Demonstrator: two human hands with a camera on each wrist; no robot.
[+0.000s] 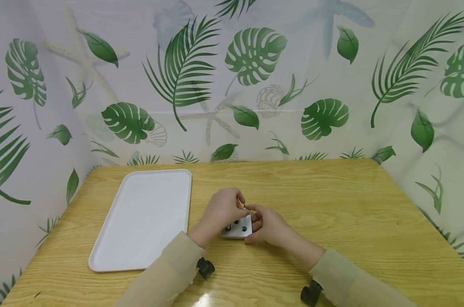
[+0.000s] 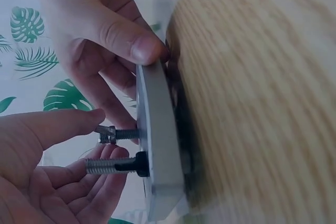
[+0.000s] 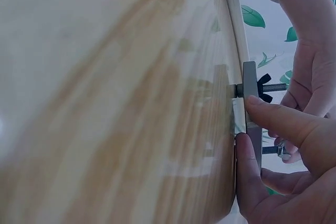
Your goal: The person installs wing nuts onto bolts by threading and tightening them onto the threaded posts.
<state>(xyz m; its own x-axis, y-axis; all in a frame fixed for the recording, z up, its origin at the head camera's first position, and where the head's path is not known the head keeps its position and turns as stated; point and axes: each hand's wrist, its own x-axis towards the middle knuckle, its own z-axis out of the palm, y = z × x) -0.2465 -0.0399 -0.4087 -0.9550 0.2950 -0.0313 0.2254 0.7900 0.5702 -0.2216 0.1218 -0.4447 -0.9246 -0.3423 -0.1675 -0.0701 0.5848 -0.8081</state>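
Note:
A small silver metal plate [image 1: 236,232] with round holes lies flat over the table between my hands. My right hand [image 1: 271,225] grips its right edge, the thumb and fingers on opposite faces in the right wrist view. From the plate's upper face stand two threaded bolts. One carries a black wing nut [image 3: 265,88] close against the plate, with its head below. At the outer end of the other bolt [image 2: 126,134] is a silver hex piece. My left hand [image 1: 221,209] reaches over the plate and pinches that bolt's end between thumb and fingers.
A white tray [image 1: 140,213] lies on the wooden table [image 1: 332,196] to the left, close to my left forearm. A leaf-printed cloth [image 1: 262,123] hangs behind the table. Dark wrist cameras [image 1: 205,268] are fixed to both sleeves.

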